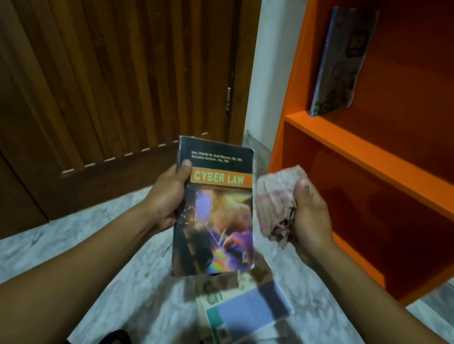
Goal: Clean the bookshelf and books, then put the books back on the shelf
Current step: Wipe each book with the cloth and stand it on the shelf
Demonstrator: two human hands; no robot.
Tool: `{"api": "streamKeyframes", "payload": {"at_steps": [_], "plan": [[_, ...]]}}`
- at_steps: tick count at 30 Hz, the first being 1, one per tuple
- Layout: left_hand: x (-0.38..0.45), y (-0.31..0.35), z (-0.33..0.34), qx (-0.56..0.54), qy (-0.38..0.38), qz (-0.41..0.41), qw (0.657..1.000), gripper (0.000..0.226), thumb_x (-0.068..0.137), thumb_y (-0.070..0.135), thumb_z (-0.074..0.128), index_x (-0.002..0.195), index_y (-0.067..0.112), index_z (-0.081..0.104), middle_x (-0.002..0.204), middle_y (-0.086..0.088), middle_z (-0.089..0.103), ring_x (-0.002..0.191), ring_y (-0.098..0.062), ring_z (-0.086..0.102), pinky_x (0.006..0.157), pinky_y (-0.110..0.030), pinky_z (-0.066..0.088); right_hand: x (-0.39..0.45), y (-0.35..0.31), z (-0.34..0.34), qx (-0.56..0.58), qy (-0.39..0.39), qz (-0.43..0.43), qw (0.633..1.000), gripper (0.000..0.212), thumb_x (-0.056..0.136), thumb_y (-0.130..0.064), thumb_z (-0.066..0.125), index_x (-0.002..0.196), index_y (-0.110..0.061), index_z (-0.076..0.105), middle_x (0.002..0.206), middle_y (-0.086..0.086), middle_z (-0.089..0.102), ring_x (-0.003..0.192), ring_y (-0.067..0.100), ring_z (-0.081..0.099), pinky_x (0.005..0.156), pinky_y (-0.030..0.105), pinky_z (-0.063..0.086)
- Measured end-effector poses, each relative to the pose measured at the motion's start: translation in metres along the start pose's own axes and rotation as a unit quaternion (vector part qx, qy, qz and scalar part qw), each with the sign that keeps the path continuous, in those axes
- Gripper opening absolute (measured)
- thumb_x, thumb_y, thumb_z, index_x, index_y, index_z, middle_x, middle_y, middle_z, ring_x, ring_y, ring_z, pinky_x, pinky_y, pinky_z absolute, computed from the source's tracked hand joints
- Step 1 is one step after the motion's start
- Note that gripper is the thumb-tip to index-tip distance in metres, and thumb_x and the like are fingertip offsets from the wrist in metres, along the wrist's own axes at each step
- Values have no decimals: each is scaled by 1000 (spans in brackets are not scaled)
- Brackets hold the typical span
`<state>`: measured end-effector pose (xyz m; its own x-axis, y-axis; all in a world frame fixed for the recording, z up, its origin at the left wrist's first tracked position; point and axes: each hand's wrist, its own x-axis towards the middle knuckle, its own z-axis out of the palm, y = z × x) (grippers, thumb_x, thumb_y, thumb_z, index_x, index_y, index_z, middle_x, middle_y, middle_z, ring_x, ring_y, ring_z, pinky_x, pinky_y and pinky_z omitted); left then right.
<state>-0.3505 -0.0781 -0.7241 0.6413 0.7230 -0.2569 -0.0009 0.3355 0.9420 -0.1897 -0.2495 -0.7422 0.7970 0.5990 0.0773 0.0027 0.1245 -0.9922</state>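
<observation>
My left hand (171, 193) grips the left edge of a dark paperback titled "Cyber Law" (215, 214), held cover up in front of me, thumb on the cover. Just right of the book, my right hand (311, 222) holds a crumpled pink-and-white cloth (274, 201) close to the book's right edge. The orange bookshelf (370, 152) stands at the right. One thin book (342, 62) leans upright at the left end of its upper compartment. The lower compartment shows no books.
A small pile of books (246, 310) lies on the pale marble floor (29, 266) below my hands. A dark wooden slatted door (105, 50) fills the left side. A white wall strip (275, 55) separates door and shelf.
</observation>
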Motion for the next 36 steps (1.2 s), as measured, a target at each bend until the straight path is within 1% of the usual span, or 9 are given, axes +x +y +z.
{"api": "streamKeyframes", "payload": {"at_steps": [4, 6, 7, 9, 17, 21, 26, 32, 36], "plan": [[-20, -20, 35, 26, -90, -48, 994, 30, 105, 38, 40, 119, 19, 58, 105, -15, 75, 94, -28, 73, 80, -40, 58, 9, -16, 23, -42, -41, -66, 996, 39, 105, -47, 31, 134, -31, 52, 127, -6, 63, 109, 0, 65, 93, 27, 55], [-25, -29, 55, 3, -115, -57, 992, 33, 105, 37, 40, 126, 18, 58, 112, -18, 73, 98, -29, 72, 84, -40, 58, 5, -7, 40, -162, -70, -111, 978, 47, 101, -61, 22, 141, -47, 42, 153, -15, 40, 140, -2, 36, 120, 36, 28], [-25, -31, 62, -21, -123, -63, 990, 35, 105, 37, 40, 129, 18, 58, 115, -18, 72, 102, -29, 71, 88, -41, 57, 2, 0, 47, -240, -78, -137, 958, 51, 98, -67, 15, 144, -55, 31, 162, -19, 21, 150, -1, 12, 124, 40, 5], [-23, -33, 69, -81, -128, -79, 985, 39, 106, 38, 40, 134, 18, 57, 119, -15, 71, 110, -27, 69, 95, -41, 55, -3, 11, 53, -319, -83, -184, 926, 47, 97, -66, 7, 143, -62, 14, 163, -24, 2, 149, -3, -10, 122, 39, -11], [3, -12, 50, -214, -48, -127, 967, 62, 102, 54, 36, 119, 0, 62, 110, -25, 72, 104, -38, 68, 85, -52, 53, -36, 58, 40, -372, -199, -278, 863, 46, 107, -37, 29, 152, -41, 23, 165, -13, 12, 153, 9, 0, 123, 50, 3], [15, -2, 30, -265, 10, -92, 960, 61, 101, 55, 38, 134, 6, 54, 120, -25, 68, 111, -40, 66, 82, -55, 54, -48, 65, 31, -296, -249, -297, 873, 38, 103, -38, 40, 135, -29, 60, 155, -13, 40, 151, 11, 18, 120, 47, 17], [23, 17, 2, -259, 32, -13, 965, 52, 101, 50, 41, 138, 15, 49, 122, -20, 69, 108, -40, 68, 89, -62, 53, -58, 65, 26, -243, -281, -284, 884, 26, 102, -26, 48, 118, -25, 69, 131, -18, 61, 137, 8, 42, 110, 34, 36], [12, 33, -5, -144, 30, 88, 985, 41, 106, 42, 36, 134, 18, 54, 120, -10, 72, 108, -30, 70, 89, -50, 57, -39, 47, 22, -140, -162, -95, 972, 9, 101, -25, 55, 105, -20, 62, 87, -14, 70, 83, -1, 65, 74, 19, 47], [3, 31, 3, -51, -21, 98, 994, 34, 105, 40, 39, 123, 22, 60, 116, -8, 73, 107, -25, 71, 90, -45, 56, -12, 30, 5, -171, -139, -5, 975, 61, 91, -47, 64, 144, -30, 38, 126, -20, 52, 116, 4, 52, 99, 34, 44]]}}
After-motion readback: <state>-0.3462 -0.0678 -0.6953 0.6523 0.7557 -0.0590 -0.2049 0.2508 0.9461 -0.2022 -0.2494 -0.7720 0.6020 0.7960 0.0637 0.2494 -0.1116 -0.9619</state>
